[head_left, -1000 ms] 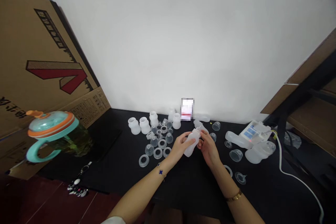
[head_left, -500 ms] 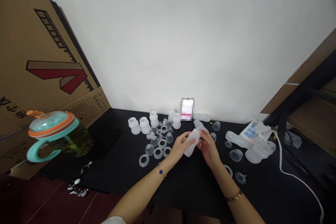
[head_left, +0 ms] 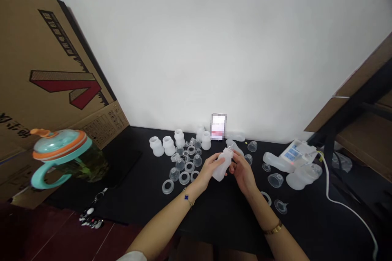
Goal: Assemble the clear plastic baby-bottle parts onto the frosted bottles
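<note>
White bottle (head_left: 221,171) sits clamped in left hand (head_left: 211,167); right hand (head_left: 244,174) meets its neck (head_left: 227,151), grip indeterminate; work appears unfinished; rings (head_left: 165,191) and domes (head_left: 197,160) lie loose on table (head_left: 141,189).

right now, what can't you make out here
All in the head view:
- pale bottle: partly covered by the left hand
- ring: partly behind the right forearm
- lit panel: contents pixelated
- cardboard box: cut off by the left edge
</note>
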A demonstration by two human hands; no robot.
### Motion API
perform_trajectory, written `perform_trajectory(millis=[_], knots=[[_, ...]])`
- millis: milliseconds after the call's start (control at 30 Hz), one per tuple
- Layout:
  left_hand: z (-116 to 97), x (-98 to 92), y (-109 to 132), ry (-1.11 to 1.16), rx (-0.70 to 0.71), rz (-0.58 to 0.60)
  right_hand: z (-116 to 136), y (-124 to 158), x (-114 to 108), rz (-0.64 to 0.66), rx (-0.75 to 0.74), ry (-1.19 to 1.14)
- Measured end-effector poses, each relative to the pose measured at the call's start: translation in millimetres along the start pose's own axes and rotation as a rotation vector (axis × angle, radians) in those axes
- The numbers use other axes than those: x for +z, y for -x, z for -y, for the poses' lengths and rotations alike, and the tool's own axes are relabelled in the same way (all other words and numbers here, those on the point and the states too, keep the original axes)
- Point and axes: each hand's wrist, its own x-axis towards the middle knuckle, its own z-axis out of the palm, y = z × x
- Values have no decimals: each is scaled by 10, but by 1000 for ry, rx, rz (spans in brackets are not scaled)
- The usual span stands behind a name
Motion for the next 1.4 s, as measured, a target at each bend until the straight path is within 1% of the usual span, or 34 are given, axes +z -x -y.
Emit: perform_trajectory(millis=[333,633,1067,1400], knots=[[5,7,-8,-6,-13,-2,-13,-11,-18,5,-4,-2],[48,-21,-38,-37,7,0,8,-8,10,-31,7,28],[82,-39,-72,-36,30,11,10,-8,12,-42,-7,20],[91,-48,-84,-49,31,-9,19,-1,34,-55,-21,39]])
